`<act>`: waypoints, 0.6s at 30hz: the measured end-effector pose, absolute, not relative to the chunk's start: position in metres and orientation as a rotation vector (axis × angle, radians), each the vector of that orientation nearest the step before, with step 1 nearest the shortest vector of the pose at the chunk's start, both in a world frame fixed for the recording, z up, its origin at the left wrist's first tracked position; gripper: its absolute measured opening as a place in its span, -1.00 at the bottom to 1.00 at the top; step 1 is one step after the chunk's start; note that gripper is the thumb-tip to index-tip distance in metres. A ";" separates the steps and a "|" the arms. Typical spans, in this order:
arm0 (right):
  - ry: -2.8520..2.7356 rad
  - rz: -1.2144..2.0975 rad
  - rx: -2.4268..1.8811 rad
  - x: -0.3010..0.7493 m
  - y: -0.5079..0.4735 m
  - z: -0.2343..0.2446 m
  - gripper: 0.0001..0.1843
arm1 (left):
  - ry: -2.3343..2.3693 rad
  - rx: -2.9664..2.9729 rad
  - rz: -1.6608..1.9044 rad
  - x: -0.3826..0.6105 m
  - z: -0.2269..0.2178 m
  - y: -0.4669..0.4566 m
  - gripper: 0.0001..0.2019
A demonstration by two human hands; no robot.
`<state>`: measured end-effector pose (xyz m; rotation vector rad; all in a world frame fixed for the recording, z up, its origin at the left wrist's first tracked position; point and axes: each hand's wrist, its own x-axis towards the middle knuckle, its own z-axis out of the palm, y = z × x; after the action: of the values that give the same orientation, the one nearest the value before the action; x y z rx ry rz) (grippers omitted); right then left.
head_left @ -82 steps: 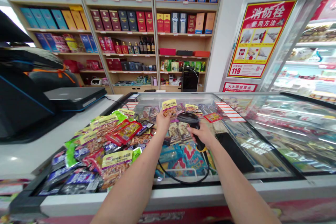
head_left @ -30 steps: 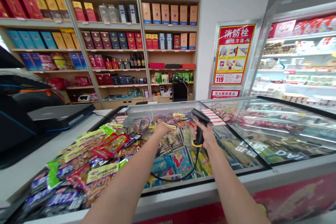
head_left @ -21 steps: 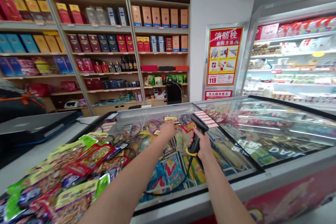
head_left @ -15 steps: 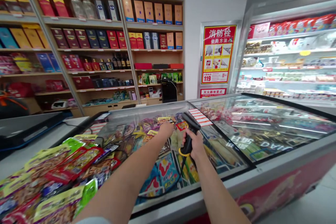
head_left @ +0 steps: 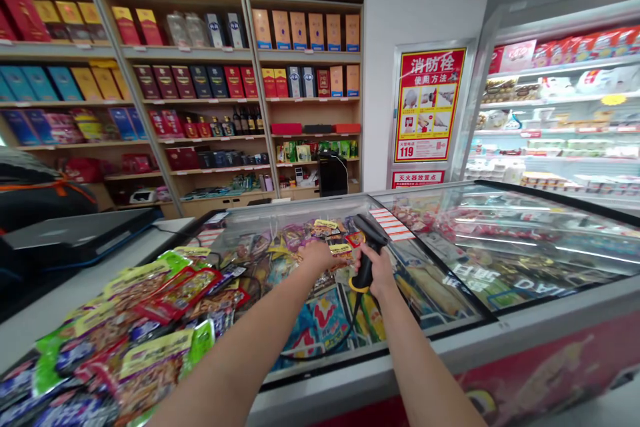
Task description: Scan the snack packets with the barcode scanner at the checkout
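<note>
My left hand (head_left: 316, 257) is closed on a small snack packet with a yellow label (head_left: 340, 249), part of it hidden by my fingers. My right hand (head_left: 380, 272) grips a black handheld barcode scanner (head_left: 367, 260) with a yellow band, its head tilted down towards that packet. The two hands are close together above the glass lid of a chest freezer (head_left: 440, 267). The scanner's black coiled cable (head_left: 325, 352) hangs down across the lid. A heap of snack packets (head_left: 150, 327) lies to the left of my arms.
A laptop (head_left: 75, 230) sits on the white counter (head_left: 65, 293) at left, with a dark bag behind it. Wooden shelves of boxed liquor (head_left: 200, 80) stand behind the freezer. A lit refrigerated display (head_left: 560, 120) and a red fire-hydrant poster (head_left: 427, 103) stand at right.
My head has turned, shifting the whole scene. My left hand has moved right, bringing the packet closer to the scanner head, and the scanner now tilts further down.
</note>
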<state>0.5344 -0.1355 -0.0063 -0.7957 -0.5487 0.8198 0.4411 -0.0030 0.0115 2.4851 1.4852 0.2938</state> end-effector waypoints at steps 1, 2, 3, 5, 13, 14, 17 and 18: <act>-0.547 0.819 -0.792 0.535 -0.135 -0.007 -0.52 | 1.524 2.472 0.224 0.446 0.012 -0.006 -0.29; -0.542 0.812 -0.786 0.535 -0.134 -0.008 -0.52 | 1.543 2.448 0.172 0.452 0.012 -0.009 -0.30; -0.537 0.804 -0.780 0.534 -0.134 -0.008 -0.53 | 1.539 2.425 0.134 0.457 0.013 -0.012 -0.31; -0.528 0.790 -0.776 0.533 -0.134 -0.008 -0.55 | 1.498 2.367 0.167 0.464 0.013 -0.016 -0.31; -0.541 0.813 -0.799 0.529 -0.137 -0.005 -0.55 | 1.413 2.210 0.325 0.477 0.005 -0.018 -0.24; -0.543 0.808 -0.797 0.529 -0.137 -0.005 -0.56 | 1.404 2.189 0.358 0.478 0.004 -0.021 -0.23; -0.546 0.798 -0.783 0.531 -0.137 -0.006 -0.55 | 1.354 2.096 0.616 0.475 0.003 -0.029 -0.27; -0.544 0.798 -0.780 0.531 -0.137 -0.006 -0.54 | 1.320 2.035 0.732 0.470 0.003 -0.030 -0.30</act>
<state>0.5314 -0.1372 -0.0061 -0.7802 -0.5445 0.7984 0.4702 -0.0298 0.0027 2.0354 1.3204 0.7324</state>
